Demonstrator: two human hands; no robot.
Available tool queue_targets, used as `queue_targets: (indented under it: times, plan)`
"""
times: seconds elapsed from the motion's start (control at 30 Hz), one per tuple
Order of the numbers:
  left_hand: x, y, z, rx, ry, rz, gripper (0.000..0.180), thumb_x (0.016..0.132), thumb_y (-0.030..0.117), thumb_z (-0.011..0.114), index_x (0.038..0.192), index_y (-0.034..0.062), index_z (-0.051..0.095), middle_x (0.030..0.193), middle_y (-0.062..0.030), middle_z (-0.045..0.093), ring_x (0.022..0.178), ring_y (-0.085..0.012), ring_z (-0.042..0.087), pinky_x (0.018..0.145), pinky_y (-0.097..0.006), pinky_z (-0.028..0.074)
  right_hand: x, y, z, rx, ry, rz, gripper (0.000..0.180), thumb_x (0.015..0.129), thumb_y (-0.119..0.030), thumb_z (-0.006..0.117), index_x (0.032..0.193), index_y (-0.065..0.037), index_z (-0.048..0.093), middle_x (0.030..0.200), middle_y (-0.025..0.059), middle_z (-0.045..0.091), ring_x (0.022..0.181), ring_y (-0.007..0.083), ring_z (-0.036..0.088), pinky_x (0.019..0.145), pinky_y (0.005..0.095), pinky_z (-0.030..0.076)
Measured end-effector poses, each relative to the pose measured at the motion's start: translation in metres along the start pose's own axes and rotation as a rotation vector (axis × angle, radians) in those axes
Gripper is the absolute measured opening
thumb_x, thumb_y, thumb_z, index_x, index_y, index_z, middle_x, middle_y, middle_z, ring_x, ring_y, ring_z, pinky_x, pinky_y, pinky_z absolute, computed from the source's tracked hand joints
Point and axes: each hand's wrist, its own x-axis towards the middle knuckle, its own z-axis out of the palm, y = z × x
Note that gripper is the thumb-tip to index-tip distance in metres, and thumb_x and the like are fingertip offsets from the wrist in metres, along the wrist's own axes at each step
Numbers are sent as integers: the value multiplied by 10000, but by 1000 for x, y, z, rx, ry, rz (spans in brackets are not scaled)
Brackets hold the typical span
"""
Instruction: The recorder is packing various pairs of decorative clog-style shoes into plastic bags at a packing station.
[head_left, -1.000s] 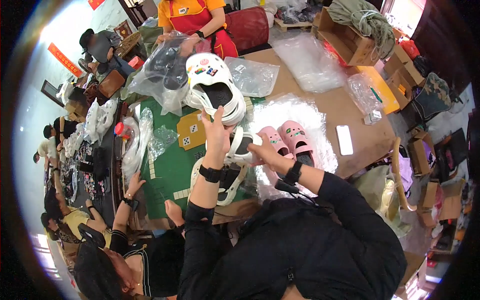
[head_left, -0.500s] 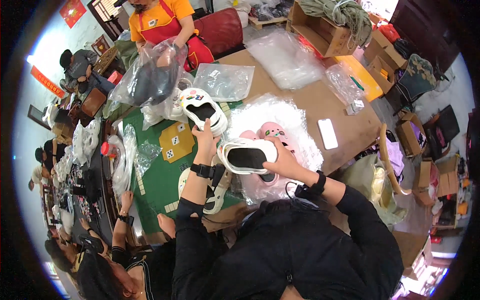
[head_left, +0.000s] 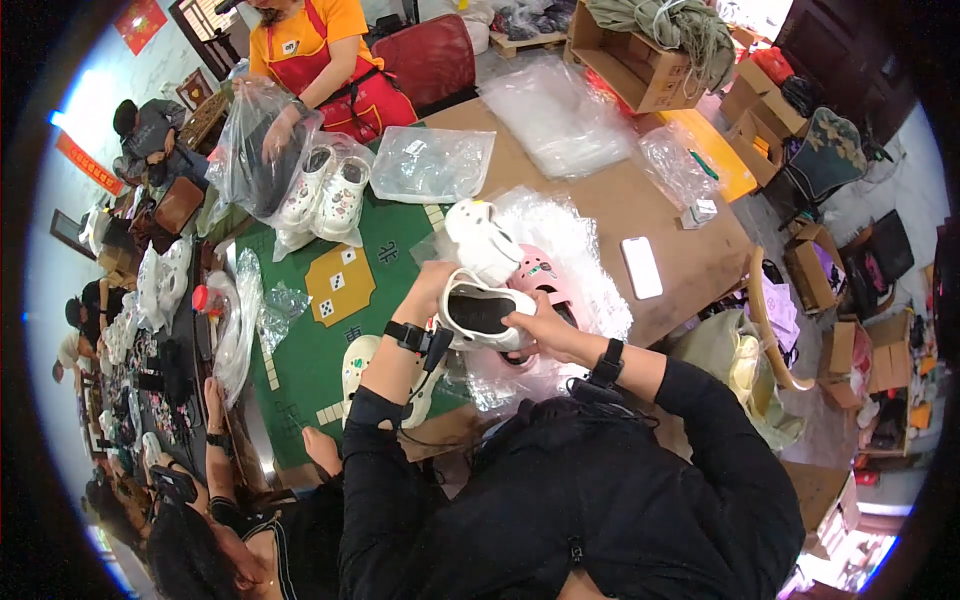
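A white clog with a dark insole is in my right hand, its opening tilted up toward me. At its other end my left hand is closed against the clog, with the fingertips partly hidden behind it. Just beyond lies a second white clog with small charms, close to my left fingers; whether they still touch it I cannot tell. Pink clogs rest on clear plastic bags beneath and beside my right hand. A cream pair of clogs lies left of my left forearm, partly covered by it.
A bagged pair of white clogs stands across the green mat. On the right are a phone and a stack of clear bags. Opposite, a person in a red apron handles a bag. Another person sits at my left.
My left hand and the far clog have come right, and that clog has turned. Both hands have drawn together at the near clog. The person opposite has shifted the bag, uncovering a white pair.
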Motion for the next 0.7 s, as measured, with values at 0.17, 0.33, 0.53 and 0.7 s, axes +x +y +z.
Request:
queue_targets:
  times: [0.17,0.33,0.53,0.7]
  plan:
    - [-27,16,12,-201,-120,18,254,850,145,448,938,-55,577,827,-104,611,701,-162,582,646,-286,463,19,6,-10,-81,-45,8,669,780,-191,642,1251,-86,179,1205,160,380,1031,288,503,683,460,521]
    - [-70,-29,27,610,714,726,362,781,193,617,1068,1,508,1088,-189,488,1034,-322,463,903,-381,351,16,2,-15,-466,-77,-66,625,792,-244,621,1248,-61,235,1080,171,493,921,248,562,552,344,518]
    - [-121,-59,65,908,921,496,628,680,194,689,1210,20,401,1205,-221,380,1128,-375,377,950,-432,310,37,10,-27,-673,-84,-175,690,749,-343,625,1208,45,285,1019,217,525,895,264,567,736,363,471]
    - [-101,-140,24,179,621,138,743,736,101,592,1359,79,189,1250,-233,375,1071,-372,484,866,-446,445,58,-32,1,-1240,-9,-879,635,722,-349,673,1154,46,426,1158,233,488,944,372,556,805,395,456]
